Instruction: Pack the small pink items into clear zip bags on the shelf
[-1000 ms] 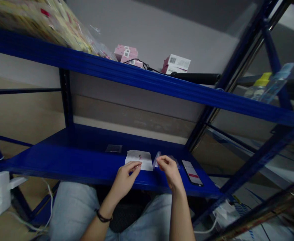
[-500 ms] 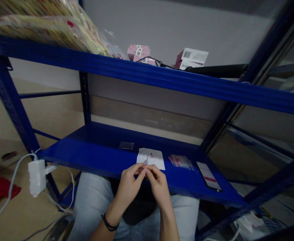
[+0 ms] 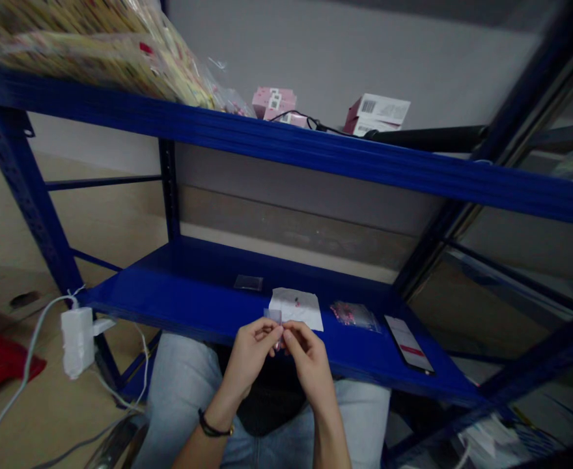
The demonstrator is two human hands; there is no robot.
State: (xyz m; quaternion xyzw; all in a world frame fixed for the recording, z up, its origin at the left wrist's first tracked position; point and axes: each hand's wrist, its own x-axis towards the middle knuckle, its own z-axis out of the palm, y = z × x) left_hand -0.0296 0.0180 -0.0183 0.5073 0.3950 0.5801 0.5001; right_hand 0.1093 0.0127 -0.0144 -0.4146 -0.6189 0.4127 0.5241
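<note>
Clear sachet (image 3: 273,316) pinched just over white paper sheet (image 3: 299,307)

The sachet is gripped by the closed fingertips of the left hand (image 3: 250,355) and right hand (image 3: 308,365), its contents perhaps hidden; a steady pinch seems called for next. Pink pieces (image 3: 346,314) are contained in a clear bag (image 3: 364,318) on the blue steel shelf (image 3: 169,286), beside a smartphone (image 3: 407,344).

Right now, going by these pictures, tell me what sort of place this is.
Probably a small stockroom or packing area: a blue steel shelving rack holds barcoded pink boxes and a white-and-pink barcoded box, beside a large clear bag of packaged goods.
</note>
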